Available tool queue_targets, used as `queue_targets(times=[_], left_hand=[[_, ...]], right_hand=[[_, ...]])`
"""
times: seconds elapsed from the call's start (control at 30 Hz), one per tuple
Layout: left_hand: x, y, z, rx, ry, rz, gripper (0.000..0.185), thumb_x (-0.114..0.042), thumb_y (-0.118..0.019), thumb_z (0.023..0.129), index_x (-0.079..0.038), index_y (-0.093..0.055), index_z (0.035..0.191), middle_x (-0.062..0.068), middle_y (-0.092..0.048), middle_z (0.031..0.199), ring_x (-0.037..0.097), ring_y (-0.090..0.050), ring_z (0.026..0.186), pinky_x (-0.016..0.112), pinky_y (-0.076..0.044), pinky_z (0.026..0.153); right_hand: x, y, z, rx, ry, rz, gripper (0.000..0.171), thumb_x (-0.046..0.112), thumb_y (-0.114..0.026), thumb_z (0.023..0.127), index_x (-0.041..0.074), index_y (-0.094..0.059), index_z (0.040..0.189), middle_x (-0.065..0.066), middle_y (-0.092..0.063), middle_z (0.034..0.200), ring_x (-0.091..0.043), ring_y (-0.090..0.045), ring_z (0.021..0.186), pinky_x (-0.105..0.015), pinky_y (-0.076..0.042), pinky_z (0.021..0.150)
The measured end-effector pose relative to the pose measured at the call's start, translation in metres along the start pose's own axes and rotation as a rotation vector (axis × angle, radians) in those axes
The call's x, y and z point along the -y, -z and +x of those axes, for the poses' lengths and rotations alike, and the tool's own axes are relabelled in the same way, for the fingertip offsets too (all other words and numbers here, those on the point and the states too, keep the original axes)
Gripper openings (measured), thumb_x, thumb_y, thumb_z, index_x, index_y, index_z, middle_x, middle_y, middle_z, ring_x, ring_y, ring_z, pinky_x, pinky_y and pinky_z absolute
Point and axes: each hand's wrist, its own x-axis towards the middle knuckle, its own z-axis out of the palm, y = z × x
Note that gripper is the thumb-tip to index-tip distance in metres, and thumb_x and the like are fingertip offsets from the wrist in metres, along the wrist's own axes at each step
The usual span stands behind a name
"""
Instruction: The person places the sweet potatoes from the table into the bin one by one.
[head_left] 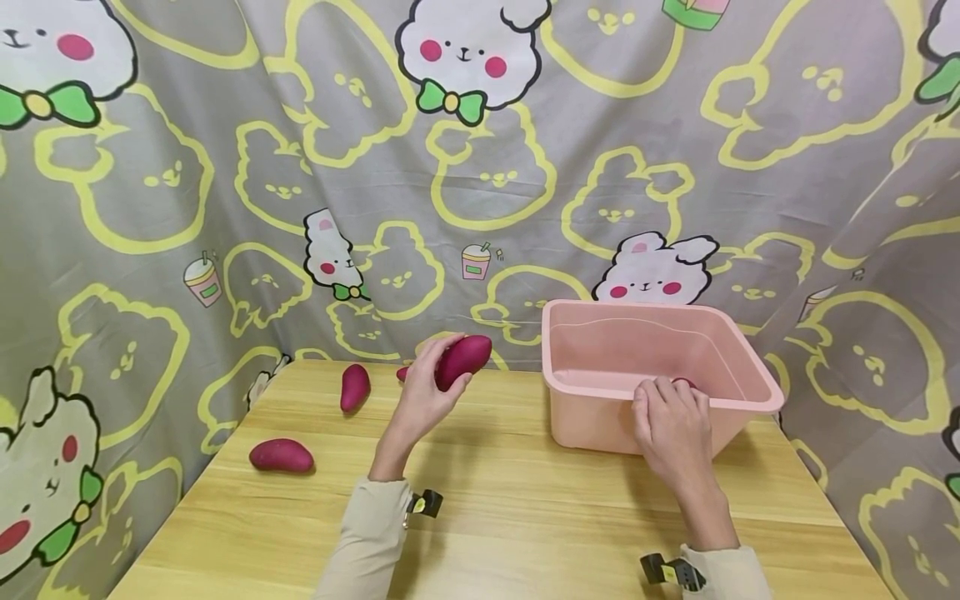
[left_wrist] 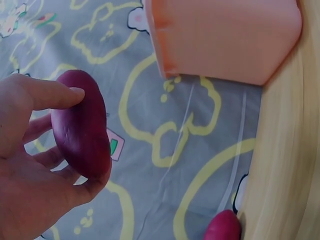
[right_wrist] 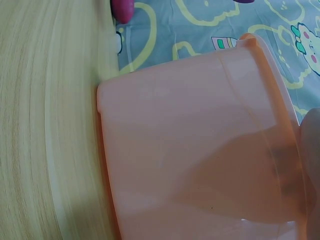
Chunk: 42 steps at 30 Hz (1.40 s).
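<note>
My left hand (head_left: 442,375) holds a purple sweet potato (head_left: 462,359) in the air above the table, left of the pink plastic tub (head_left: 600,425). In the left wrist view the thumb and fingers (left_wrist: 47,95) wrap round the sweet potato (left_wrist: 82,125), with the tub (left_wrist: 225,37) beyond it. My right hand (head_left: 670,414) grips the tub's near rim, its fingers curled over the edge. Something dark red (head_left: 683,382) shows just inside the tub by those fingertips. The right wrist view is filled by the tub's wall (right_wrist: 200,165).
Two more sweet potatoes (head_left: 355,387) (head_left: 281,456) lie on the left of the wooden table (head_left: 510,517), and a third is partly hidden behind my left hand (head_left: 402,374). A cartoon-print cloth (head_left: 480,167) hangs behind and around the table.
</note>
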Motion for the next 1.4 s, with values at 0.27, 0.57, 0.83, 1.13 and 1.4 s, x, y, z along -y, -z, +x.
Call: queue_targets(times=[0.27,0.57,0.83,1.13,1.4], left_hand=[[-0.005,-0.005,0.002,0.031,-0.008,-0.002,0.055,-0.008,-0.073,0.095,-0.009,-0.055,0.147,0.014,-0.058,0.136,0.031,-0.058,0.115,0.048,-0.053,0.088],[-0.009,-0.011,0.004,0.010,-0.010,-0.007,0.057,-0.007,-0.074,0.093,-0.010,-0.055,0.147,0.015,-0.057,0.137,0.032,-0.058,0.115,0.049,-0.054,0.088],[-0.015,-0.014,0.008,0.013,-0.019,-0.030,0.061,-0.001,-0.072,0.089,-0.007,-0.055,0.147,0.017,-0.056,0.138,0.035,-0.059,0.114,0.049,-0.054,0.087],[-0.019,-0.020,0.012,0.033,-0.020,-0.051,0.061,-0.002,-0.072,0.090,-0.007,-0.054,0.148,0.012,-0.056,0.138,0.030,-0.060,0.110,0.046,-0.054,0.086],[-0.025,-0.026,0.016,0.034,-0.040,-0.087,0.057,-0.004,-0.072,0.090,-0.013,-0.056,0.145,0.006,-0.059,0.137,0.025,-0.060,0.109,0.044,-0.053,0.086]], right_hand=[[0.000,0.000,-0.001,0.007,-0.005,0.003,0.027,0.021,-0.039,0.103,0.005,-0.055,0.088,-0.013,-0.056,0.084,-0.039,-0.049,0.085,-0.056,-0.035,0.084],[0.001,0.000,-0.001,0.003,-0.012,0.005,0.028,0.021,-0.039,0.104,0.005,-0.056,0.088,-0.013,-0.057,0.085,-0.039,-0.050,0.086,-0.056,-0.035,0.084],[0.000,0.000,-0.002,0.008,-0.014,-0.003,0.028,0.021,-0.039,0.104,0.005,-0.056,0.088,-0.014,-0.058,0.086,-0.039,-0.050,0.087,-0.056,-0.035,0.086],[-0.002,-0.001,-0.002,0.015,-0.014,0.000,0.028,0.022,-0.039,0.104,0.006,-0.056,0.088,-0.013,-0.056,0.085,-0.039,-0.049,0.087,-0.056,-0.034,0.087],[-0.001,-0.002,-0.001,0.015,-0.014,0.000,0.028,0.023,-0.039,0.104,0.006,-0.056,0.089,-0.012,-0.056,0.085,-0.039,-0.049,0.087,-0.056,-0.034,0.087]])
